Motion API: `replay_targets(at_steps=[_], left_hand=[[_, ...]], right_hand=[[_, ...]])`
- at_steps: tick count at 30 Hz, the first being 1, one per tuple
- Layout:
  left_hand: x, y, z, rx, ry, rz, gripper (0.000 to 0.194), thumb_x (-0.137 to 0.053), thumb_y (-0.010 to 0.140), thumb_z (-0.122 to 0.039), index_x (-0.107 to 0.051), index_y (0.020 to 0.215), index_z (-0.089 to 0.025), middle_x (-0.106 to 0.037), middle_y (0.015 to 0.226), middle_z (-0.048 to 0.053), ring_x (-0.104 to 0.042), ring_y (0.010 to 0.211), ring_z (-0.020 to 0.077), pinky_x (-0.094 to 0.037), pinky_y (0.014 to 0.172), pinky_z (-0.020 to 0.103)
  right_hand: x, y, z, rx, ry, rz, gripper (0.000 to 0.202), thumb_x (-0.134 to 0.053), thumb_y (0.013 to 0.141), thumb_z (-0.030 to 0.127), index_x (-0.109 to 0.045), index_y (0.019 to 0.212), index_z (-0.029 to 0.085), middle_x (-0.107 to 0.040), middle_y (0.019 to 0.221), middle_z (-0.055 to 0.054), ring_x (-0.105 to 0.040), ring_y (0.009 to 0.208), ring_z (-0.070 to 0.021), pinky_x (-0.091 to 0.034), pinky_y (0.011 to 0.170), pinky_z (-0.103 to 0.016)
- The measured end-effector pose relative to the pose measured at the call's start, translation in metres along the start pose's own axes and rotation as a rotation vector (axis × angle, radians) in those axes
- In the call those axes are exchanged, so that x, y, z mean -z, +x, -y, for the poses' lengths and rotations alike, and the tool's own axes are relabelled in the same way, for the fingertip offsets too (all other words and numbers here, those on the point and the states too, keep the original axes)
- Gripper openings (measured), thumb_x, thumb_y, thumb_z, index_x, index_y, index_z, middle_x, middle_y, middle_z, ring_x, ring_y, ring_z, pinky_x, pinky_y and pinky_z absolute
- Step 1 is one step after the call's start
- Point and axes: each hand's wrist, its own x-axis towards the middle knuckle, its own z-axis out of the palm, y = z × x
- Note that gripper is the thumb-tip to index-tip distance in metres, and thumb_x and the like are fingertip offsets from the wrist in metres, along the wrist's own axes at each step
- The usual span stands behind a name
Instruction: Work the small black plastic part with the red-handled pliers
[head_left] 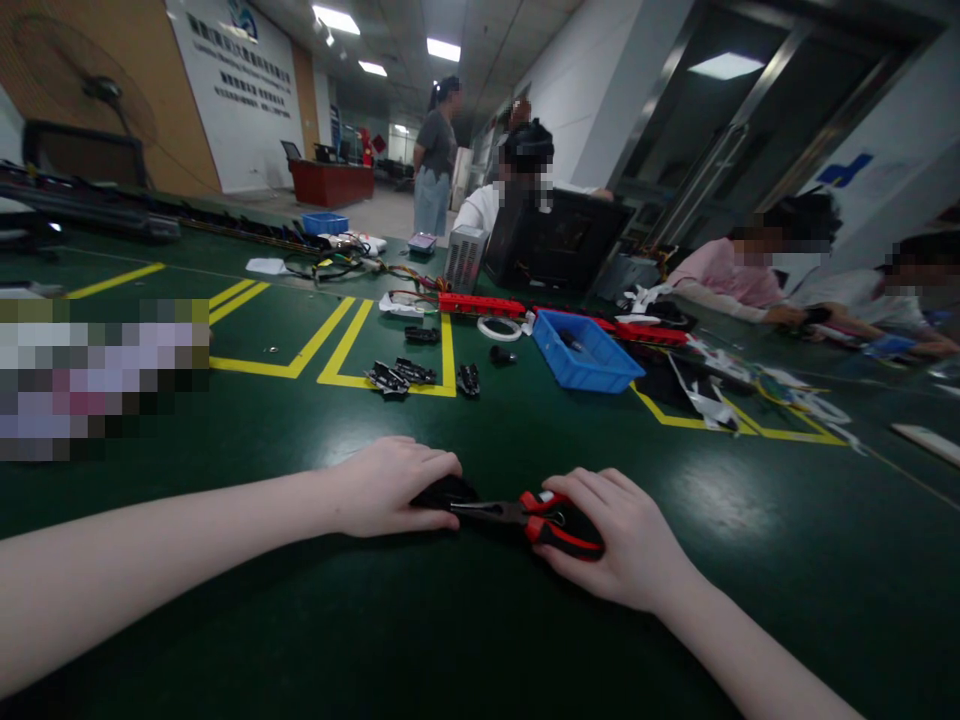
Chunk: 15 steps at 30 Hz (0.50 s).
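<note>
My left hand (397,488) is closed around a dark black part (444,492) low over the green table; its exact kind is hard to make out. From the right, my right hand (619,535) grips the red and black handles of long-nose pliers (536,520). The jaws of the pliers point left and reach the black part beside my left fingers. Whether the jaws are clamped on it, I cannot tell. Beyond my hands lie several small black parts (414,370) with metallic bits, on and near a yellow-taped rectangle.
A blue tray (589,372) holding dark items stands behind my right hand, near a white ring (499,328) and red strips (480,305). Farther back are a black computer case (559,240), a metal box (465,258) and loose cables. Several people are around the table.
</note>
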Motion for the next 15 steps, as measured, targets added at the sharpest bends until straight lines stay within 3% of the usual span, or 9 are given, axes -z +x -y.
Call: replay_targets(at_steps=[10,15], left_hand=[[-0.0008,0.0002,0.001,-0.005,0.021,0.003,0.033,-0.055,0.092,-0.048,-0.055,0.11,-0.021,-0.064,0.093,0.002,-0.063,0.078,0.0188,-0.044,0.066,0.029],[0.0012,-0.003,-0.0035,0.012,0.069,-0.05,0.036,-0.053,0.092,-0.048,-0.057,0.116,-0.022,-0.057,0.105,0.005,-0.061,0.082,0.018,-0.047,0.067,0.029]], right_hand=[[0.0011,0.0001,-0.0024,0.032,-0.053,-0.061,0.043,-0.066,0.076,0.043,-0.061,0.11,0.016,-0.07,0.1,-0.01,-0.065,0.087,-0.0231,-0.048,0.075,-0.038],[-0.0024,-0.0009,-0.0039,0.034,-0.048,-0.069,0.042,-0.064,0.077,0.044,-0.061,0.11,0.018,-0.07,0.1,-0.01,-0.065,0.088,-0.0239,-0.047,0.077,-0.039]])
